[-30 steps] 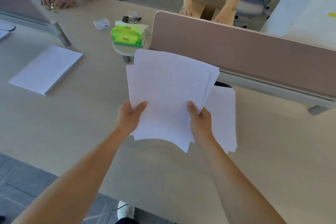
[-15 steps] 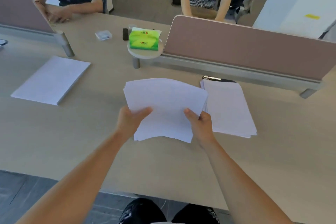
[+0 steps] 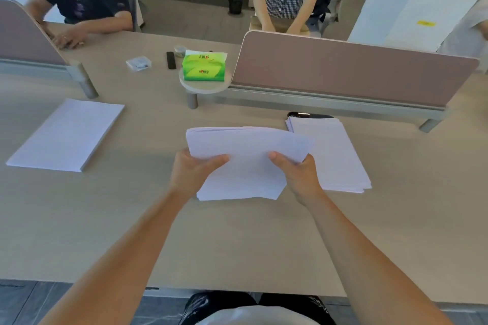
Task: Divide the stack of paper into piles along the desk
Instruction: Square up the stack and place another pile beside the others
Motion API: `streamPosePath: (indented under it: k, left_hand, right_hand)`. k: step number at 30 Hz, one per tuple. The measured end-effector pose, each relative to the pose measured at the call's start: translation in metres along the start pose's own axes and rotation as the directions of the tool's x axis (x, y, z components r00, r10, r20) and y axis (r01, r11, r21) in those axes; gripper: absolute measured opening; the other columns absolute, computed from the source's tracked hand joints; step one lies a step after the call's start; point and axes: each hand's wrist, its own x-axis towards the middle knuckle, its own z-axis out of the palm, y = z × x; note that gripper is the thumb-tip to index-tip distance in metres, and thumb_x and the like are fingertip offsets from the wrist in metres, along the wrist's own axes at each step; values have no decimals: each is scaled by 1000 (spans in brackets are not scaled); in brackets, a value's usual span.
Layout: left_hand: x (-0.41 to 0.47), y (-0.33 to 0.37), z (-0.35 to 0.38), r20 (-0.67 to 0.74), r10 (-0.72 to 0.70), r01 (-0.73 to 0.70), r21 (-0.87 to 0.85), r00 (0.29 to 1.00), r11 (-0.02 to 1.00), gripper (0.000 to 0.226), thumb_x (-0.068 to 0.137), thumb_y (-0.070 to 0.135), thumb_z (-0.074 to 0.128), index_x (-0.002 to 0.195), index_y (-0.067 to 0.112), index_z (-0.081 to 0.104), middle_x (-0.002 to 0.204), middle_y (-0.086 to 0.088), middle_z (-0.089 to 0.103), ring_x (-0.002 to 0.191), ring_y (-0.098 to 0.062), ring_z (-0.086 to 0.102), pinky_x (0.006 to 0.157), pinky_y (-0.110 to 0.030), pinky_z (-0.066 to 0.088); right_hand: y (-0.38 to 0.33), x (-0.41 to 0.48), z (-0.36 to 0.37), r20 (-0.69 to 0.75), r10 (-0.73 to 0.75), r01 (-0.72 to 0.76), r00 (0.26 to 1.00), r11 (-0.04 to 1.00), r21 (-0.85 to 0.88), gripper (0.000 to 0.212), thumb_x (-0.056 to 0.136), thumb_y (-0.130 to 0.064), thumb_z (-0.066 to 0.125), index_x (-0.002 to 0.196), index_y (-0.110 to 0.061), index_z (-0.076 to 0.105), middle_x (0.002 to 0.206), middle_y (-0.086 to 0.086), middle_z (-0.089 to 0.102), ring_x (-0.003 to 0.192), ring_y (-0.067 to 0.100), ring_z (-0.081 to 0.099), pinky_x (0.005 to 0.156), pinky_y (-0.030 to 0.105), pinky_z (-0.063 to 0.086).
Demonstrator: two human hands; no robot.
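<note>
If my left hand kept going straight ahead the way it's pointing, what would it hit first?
Probably the round shelf post, with the green tissue box above it; your left hand points away, slightly rightward. Depth is uncertain.

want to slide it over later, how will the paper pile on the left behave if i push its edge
The left pile looks thick and squared, lying flat on the desk, so it would probably move as a block if pushed low. The smooth desk suggests it slides easily. Pushed high, the top sheets would likely shear off, as the edges of the right pile are fanned.

Worktop: neat paper pile toward my left edge; looser pile right of centre, a dark phone at its far edge, divider panel behind.
</note>
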Motion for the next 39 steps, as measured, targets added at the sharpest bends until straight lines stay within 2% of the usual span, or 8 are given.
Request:
streamPosePath:
  k: [4, 9, 16, 22, 26, 32, 36, 39]
  left_hand:
    - [5, -5, -5, 102, -45, 33, 119, 994, 992, 44, 52, 34, 85, 90, 17, 73, 89, 2, 77, 82, -14, 73, 73, -35, 58]
    - [7, -8, 10, 19, -97, 97, 20, 995, 995, 51, 57, 38, 86, 81, -3, 69, 78, -9, 69, 71, -20, 65, 69, -41, 54]
    - [7, -23, 7, 97, -147, 144, 38, 984, 989, 54, 49, 41, 84, 92, 10, 74, 96, -10, 76, 91, -27, 73, 85, -50, 58]
    - [1, -25, 20, 38, -185, 187, -42, 982, 982, 12, 70, 17, 86, 77, 21, 76, 79, 6, 76, 75, -12, 71, 77, -37, 56]
    - [5, -22, 19, 35, -185, 187, -52, 982, 981, 12, 68, 18, 87, 71, 25, 78, 83, 6, 78, 81, -14, 72, 83, -40, 55]
    - [-3, -24, 22, 48, -223, 222, 21, 974, 975, 53, 45, 41, 86, 88, 11, 75, 95, -10, 76, 93, -29, 72, 88, -56, 54]
    - [-1, -13, 15, 9, -76, 76, 40, 997, 996, 74, 49, 38, 86, 116, 19, 61, 110, 0, 72, 103, -19, 69, 89, -47, 56]
    - [-2, 0, 12, 10, 82, -82, -6, 997, 997, 79, 51, 34, 87, 122, 30, 52, 118, 0, 67, 111, -18, 64, 89, -37, 54]
  right_hand:
    - [4, 2, -8, 45, 58, -56, 997, 998, -37, 26, 67, -20, 86, 91, -17, 73, 89, -4, 77, 83, 14, 73, 72, 31, 55]
    - [7, 5, -6, 3, 40, -40, 999, 999, 18, 15, 80, -12, 77, 93, -20, 72, 89, -6, 77, 85, 13, 73, 71, 28, 56]
    - [20, 6, -20, 15, 74, -74, 997, 996, -41, 16, 71, -19, 81, 86, -18, 74, 88, -4, 77, 84, 14, 73, 75, 36, 55]
    - [22, 8, -18, -2, 57, -57, 998, 998, -26, 13, 80, -10, 77, 88, -20, 73, 87, -7, 77, 84, 12, 73, 69, 27, 56]
    - [15, 13, -20, 27, 48, -47, 999, 999, -11, 13, 80, -13, 77, 90, -20, 73, 89, -5, 77, 85, 14, 73, 69, 26, 57]
    - [31, 11, -26, 34, 143, -142, 989, 990, -26, 29, 69, -22, 86, 95, -17, 74, 96, -1, 77, 91, 17, 73, 76, 34, 55]
    - [27, 13, -30, 45, 130, -127, 991, 990, -54, 16, 69, -17, 84, 82, -20, 75, 88, -3, 77, 84, 17, 72, 78, 39, 55]
    - [16, 14, -31, 98, 62, -60, 993, 998, -31, 28, 64, -18, 88, 88, -20, 73, 88, -6, 77, 83, 14, 72, 72, 31, 56]
